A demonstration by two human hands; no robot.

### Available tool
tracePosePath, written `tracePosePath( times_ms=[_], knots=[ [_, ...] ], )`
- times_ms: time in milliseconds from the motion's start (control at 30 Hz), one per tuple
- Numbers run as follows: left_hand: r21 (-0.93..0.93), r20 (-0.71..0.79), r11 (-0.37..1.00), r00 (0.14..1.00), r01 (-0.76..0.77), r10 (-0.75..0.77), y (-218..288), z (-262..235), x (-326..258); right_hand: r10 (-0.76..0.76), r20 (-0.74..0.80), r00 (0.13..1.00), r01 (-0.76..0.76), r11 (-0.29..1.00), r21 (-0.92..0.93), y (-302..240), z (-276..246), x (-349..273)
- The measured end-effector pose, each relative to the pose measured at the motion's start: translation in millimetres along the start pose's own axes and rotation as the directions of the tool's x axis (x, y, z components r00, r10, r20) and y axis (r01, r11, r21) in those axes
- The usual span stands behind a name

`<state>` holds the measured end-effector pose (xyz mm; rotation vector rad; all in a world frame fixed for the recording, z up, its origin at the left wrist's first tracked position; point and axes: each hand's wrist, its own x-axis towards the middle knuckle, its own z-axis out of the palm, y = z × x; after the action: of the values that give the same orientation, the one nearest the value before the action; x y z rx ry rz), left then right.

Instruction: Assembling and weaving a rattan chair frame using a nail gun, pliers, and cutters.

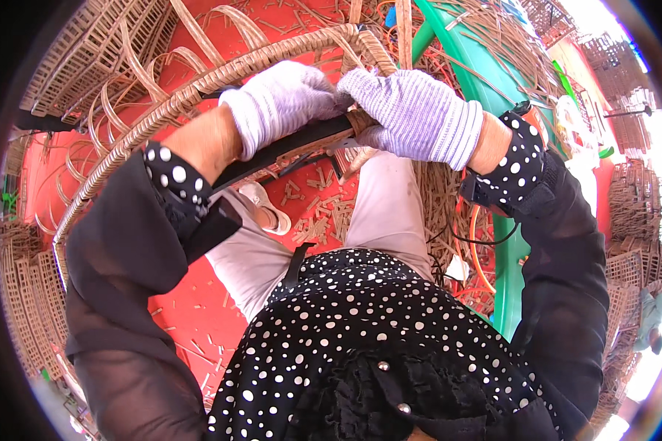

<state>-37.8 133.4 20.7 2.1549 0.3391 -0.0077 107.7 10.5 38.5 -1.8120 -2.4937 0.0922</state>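
Both gloved hands, left hand (283, 99) & right hand (412, 110), grip the woven rattan frame (198, 81) rim over a red floor (191, 316) w/ cane offcuts (320, 213).

Ribbed knitted cloth gloves are worn on the left hand (283, 103) and right hand (419, 114); rough woven rattan of the basket rim (198, 84) is gripped under the fingers, beside a matt black bar (287, 151).
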Motion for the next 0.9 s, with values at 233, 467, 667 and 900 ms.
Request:
tracePosePath(
  times_ms=[233,467,667,900],
  knots=[
    [-0.228,-0.141,0.949,0.958,0.216,-0.251,7.9,7.2,-19.2,-0.115,-0.139,0.984,0.145,0.964,0.223,13.9,5.5,-7.0],
    [-0.437,-0.082,0.865,0.947,0.246,-0.311,-5.6,8.9,-0.8,0.015,-0.224,0.974,0.061,0.942,0.331,6.2,16.3,-5.2],
    [-0.479,-0.105,0.863,0.966,0.16,-0.238,3.1,8.7,-6.3,0.014,-0.301,0.954,0.067,0.964,0.259,-3.3,18.8,-9.0],
    [-0.119,-0.308,0.993,0.95,0.004,-0.041,15.1,17.7,-18.5,0.065,-0.321,0.945,0.032,0.957,0.288,3.0,22.8,-17.5]
  ],
)
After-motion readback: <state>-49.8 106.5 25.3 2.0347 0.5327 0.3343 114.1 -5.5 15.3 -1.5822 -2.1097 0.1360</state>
